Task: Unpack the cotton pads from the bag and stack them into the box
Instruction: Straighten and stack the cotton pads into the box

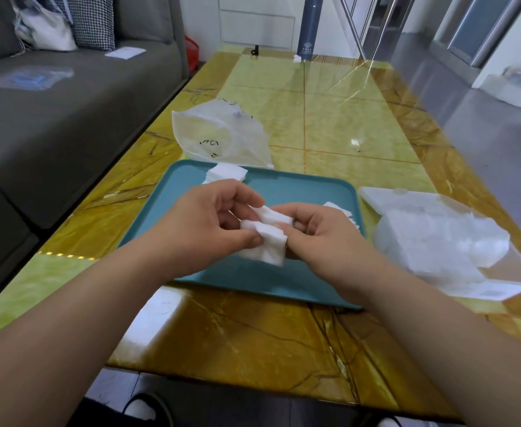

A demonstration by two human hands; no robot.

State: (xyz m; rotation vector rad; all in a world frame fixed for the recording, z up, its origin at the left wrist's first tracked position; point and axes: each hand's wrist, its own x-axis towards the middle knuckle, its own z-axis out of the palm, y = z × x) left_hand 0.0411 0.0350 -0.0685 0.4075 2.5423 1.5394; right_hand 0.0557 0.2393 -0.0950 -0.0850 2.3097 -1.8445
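A bunch of white cotton pads (268, 238) is held between both hands above the teal tray (299, 282). My left hand (209, 223) pinches the pads from the left, and my right hand (317, 235) grips them from the right. A small stack of pads (226, 173) lies at the tray's far edge, and more pads (343, 212) peek out behind my right hand. The crumpled clear plastic bag (219, 135) lies beyond the tray. To the right stands the open clear plastic box (499, 272), with white pads (437, 241) inside.
The tray, bag and box rest on a glossy yellow-green marble table (345, 118). A dark bottle (310, 26) stands at the table's far end. A grey sofa (68, 118) runs along the left side. The box's lid (385, 195) lies open toward the tray.
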